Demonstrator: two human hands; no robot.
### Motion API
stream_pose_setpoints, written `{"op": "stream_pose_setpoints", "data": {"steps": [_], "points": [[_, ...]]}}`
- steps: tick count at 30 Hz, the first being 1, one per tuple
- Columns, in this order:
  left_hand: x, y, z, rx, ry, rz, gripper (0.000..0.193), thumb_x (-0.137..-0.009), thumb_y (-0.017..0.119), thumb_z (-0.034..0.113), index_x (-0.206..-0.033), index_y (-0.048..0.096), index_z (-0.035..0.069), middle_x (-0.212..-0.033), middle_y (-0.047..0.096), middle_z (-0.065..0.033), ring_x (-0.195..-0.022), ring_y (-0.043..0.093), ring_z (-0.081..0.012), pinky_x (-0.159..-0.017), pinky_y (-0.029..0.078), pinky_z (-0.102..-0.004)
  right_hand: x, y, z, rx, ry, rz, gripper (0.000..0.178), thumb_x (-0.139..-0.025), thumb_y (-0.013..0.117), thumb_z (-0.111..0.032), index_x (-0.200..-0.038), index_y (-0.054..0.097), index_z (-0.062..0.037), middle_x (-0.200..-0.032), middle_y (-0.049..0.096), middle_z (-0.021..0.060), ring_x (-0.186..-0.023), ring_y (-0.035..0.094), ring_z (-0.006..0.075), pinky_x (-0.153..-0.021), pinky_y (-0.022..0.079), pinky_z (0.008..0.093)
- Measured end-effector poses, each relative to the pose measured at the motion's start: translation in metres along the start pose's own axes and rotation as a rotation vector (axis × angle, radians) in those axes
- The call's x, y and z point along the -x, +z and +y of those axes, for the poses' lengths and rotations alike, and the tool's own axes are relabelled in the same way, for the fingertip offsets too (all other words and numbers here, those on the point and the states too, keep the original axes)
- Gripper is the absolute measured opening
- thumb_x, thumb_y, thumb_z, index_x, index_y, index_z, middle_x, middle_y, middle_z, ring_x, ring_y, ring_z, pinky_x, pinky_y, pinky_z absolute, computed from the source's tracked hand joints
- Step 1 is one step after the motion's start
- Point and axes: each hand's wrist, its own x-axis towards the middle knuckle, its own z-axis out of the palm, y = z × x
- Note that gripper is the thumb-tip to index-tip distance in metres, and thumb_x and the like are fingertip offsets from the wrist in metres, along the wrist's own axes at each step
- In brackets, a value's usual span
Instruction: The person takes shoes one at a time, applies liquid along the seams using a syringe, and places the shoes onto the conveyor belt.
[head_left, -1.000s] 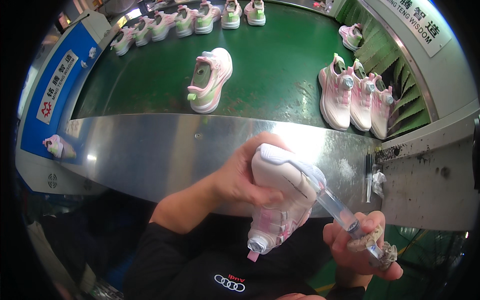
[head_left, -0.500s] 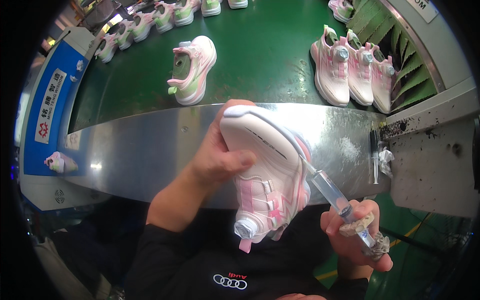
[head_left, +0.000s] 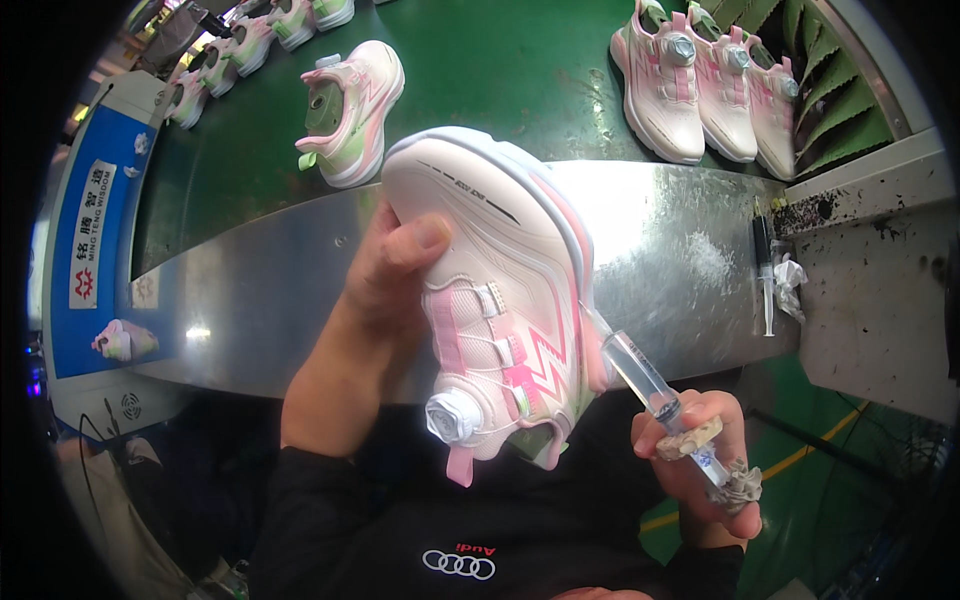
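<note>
A white and pink sneaker (head_left: 500,280) is held up by my left hand (head_left: 395,255), thumb on its upper and the other fingers hidden behind it. Its toe points away from me, and a dial wrapped in clear film sits near its heel-side opening. My right hand (head_left: 700,450) grips a clear syringe (head_left: 642,375) wrapped with tan, crumpled material around its flange and plunger end. The syringe's thin tip meets the seam between the sneaker's upper and sole, along its right side. Some liquid seems to show in the barrel, though how much I cannot tell.
Beneath the sneaker runs a metal ledge (head_left: 250,290), bordering a green belt (head_left: 480,80). One similar sneaker (head_left: 350,110) stands on the belt, with several others (head_left: 660,90) at right. A dark-filled syringe (head_left: 765,265) and crumpled white paper (head_left: 789,288) lie at the ledge's right end.
The sneaker has shifted left and turned to show more of its side. The syringe tip has moved along the seam from near the forefoot toward the heel.
</note>
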Motion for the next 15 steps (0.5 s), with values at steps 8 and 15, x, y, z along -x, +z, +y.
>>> {"op": "stream_pose_setpoints", "data": {"steps": [8,15], "points": [[-0.007,-0.005,-0.002,0.049,-0.04,0.027,0.048,-0.073,0.062,0.023,-0.113,0.051,-0.002,-0.099,0.061,-0.0142,-0.087,0.063,-0.022,-0.077,0.053,-0.0326,0.02,-0.009,0.003,0.061,0.023,-0.046,0.096,-0.06,0.07,-0.067,-0.12,0.04,0.0019,-0.097,0.053,0.0151,-0.086,0.054,0.0231,-0.071,0.045,0.032],[-0.016,-0.01,-0.003,0.145,-0.081,-0.125,0.048,-0.081,0.058,0.026,-0.116,0.048,-0.006,-0.104,0.06,-0.0182,-0.091,0.063,-0.024,-0.079,0.053,-0.0341,0.038,-0.013,0.004,0.082,0.023,-0.069,0.093,-0.062,0.07,-0.065,-0.12,0.042,0.0019,-0.098,0.055,0.0117,-0.086,0.055,0.0225,-0.072,0.042,0.0315]]}}
